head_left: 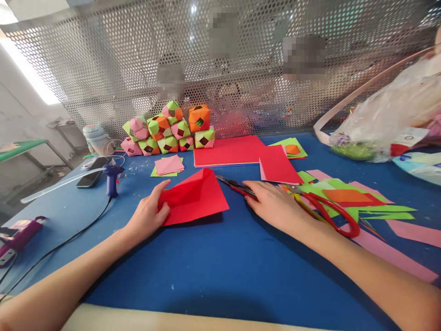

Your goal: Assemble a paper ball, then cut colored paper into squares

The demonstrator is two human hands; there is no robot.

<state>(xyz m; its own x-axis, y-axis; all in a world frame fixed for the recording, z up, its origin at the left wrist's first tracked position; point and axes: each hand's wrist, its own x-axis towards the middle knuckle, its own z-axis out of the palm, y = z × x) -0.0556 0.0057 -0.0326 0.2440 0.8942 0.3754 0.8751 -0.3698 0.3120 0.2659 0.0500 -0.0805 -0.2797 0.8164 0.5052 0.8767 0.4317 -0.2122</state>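
My left hand [149,209] pinches the left edge of a red sheet of paper [198,197] between thumb and fingers. The sheet is bent up along a crease, and its right corner is raised off the blue table. Just right of it, my right hand [270,200] has its fingers closed over the handle of a utility knife [237,186], whose tip points left towards the paper. Scissors [332,214] with red handles lie beside my right wrist, partly hidden by the hand.
Folded paper balls [168,131] are stacked at the back against a perforated metal screen [138,55]. A red paper stack [227,151], small pink squares [169,165] and paper scraps [351,197] lie about. On the left are a blue glue gun [112,180], its cord and a phone [93,174].
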